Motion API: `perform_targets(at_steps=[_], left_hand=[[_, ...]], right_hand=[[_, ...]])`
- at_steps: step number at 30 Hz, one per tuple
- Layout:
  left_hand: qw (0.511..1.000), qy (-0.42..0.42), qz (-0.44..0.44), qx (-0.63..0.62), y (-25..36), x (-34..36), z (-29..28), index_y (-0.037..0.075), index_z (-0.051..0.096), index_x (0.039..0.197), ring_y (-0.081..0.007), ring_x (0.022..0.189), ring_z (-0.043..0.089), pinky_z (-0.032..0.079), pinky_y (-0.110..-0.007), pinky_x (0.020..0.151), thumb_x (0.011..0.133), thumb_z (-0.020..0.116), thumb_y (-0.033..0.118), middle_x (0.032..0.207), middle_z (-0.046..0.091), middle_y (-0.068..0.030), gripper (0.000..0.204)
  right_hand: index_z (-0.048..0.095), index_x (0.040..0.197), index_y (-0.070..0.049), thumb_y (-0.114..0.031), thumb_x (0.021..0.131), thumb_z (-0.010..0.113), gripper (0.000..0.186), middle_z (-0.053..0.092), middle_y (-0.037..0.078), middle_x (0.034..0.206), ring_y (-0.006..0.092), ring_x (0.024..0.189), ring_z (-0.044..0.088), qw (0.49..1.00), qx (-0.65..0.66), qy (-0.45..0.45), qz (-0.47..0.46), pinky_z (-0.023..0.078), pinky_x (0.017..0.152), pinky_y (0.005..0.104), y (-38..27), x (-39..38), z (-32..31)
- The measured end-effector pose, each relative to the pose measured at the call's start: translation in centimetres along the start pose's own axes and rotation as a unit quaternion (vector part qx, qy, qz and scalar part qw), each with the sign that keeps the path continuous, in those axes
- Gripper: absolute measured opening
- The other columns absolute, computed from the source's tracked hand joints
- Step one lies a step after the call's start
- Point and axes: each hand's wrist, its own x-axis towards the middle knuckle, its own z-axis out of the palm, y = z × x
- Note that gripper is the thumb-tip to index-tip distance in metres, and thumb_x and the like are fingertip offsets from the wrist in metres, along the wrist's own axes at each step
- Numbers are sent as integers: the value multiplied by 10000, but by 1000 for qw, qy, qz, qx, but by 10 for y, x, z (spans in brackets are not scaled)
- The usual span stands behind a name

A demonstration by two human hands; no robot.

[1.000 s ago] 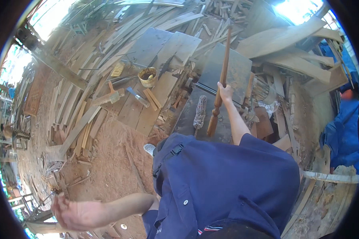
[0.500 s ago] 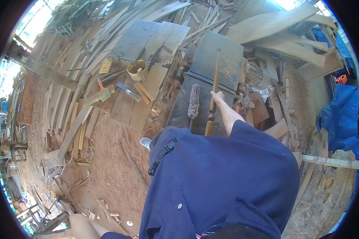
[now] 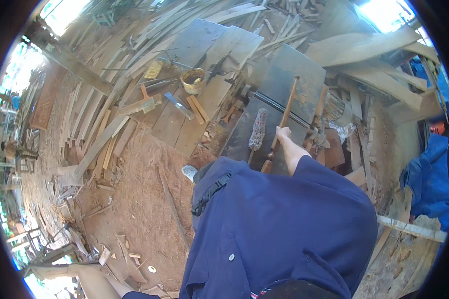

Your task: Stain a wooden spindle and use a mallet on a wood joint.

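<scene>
My right hand [image 3: 283,132] is wrapped round a long turned wooden spindle [image 3: 288,107], which tapers toward its far end and has carved rings near me. It lies slanting over a dark flat metal table [image 3: 264,117] and a second plate [image 3: 297,70] beyond it. Just left of the spindle rests a shaggy grey duster-like head [image 3: 258,128] on a thin handle. At the lower left edge, my left forearm [image 3: 92,281] stretches away from my body. My left hand [image 3: 50,271] is small and distorted near the rim, so its fingers cannot be made out.
On boards [image 3: 177,132] to the left sit a stained yellow bucket [image 3: 192,82], a wide paintbrush [image 3: 148,103], a blue-handled brush [image 3: 179,106] and two wood strips [image 3: 198,110]. Planks [image 3: 364,45] pile up far right, beside a blue tarp [image 3: 426,172]. Reddish dirt [image 3: 144,199] covers the ground.
The view has turned, so the bench and boards appear farther right. My left forearm reaches farther out to the left. My right hand keeps its hold on the spindle, which now slants more.
</scene>
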Motion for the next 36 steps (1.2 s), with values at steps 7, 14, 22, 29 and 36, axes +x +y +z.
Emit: perform_targets(at_steps=[7, 14, 22, 29, 36], left_hand=[[992, 29, -52, -108, 19, 13, 16, -52, 653, 1154, -348, 1147, 621, 531, -463, 920, 1027, 499, 356, 1123, 683, -215, 454], [970, 81, -99, -208, 41, 27, 20, -48, 653, 1148, -334, 1142, 624, 537, -446, 915, 1032, 496, 339, 1111, 687, -203, 433], [922, 156, -139, -327, 81, 49, -5, -44, 653, 1141, -318, 1137, 628, 544, -427, 910, 1037, 493, 318, 1097, 691, -190, 409], [857, 247, -158, -423, 122, 88, -68, -40, 652, 1135, -304, 1132, 631, 550, -410, 905, 1041, 491, 301, 1085, 695, -179, 388], [769, 340, -180, -510, 166, 143, -161, -36, 652, 1129, -290, 1127, 634, 556, -393, 900, 1046, 488, 283, 1073, 699, -167, 368]], right_hand=[[743, 1173, 10, -422, 884, 765, 521, 717, 230, 1242, 376, 1173, 694, 999, -34, 12, 17, 551, 1009, 458, -11, -6, 7], [624, 1340, -31, -377, 883, 732, 583, 651, 206, 1359, 385, 1256, 635, 993, -49, 14, 109, 516, 1064, 483, -33, 1, 10], [534, 1343, -97, -377, 908, 693, 541, 602, 138, 1320, 346, 1238, 567, 901, -3, 372, -225, 435, 1010, 500, -116, -61, 6], [667, 1128, -116, -276, 924, 702, 262, 694, 61, 1087, 241, 1095, 653, 885, 112, 163, -422, 450, 937, 443, -221, -155, 54], [687, 1057, -118, -255, 946, 695, 177, 713, 38, 1016, 214, 944, 692, 883, 89, 49, -458, 453, 916, 421, -282, -218, 131]])
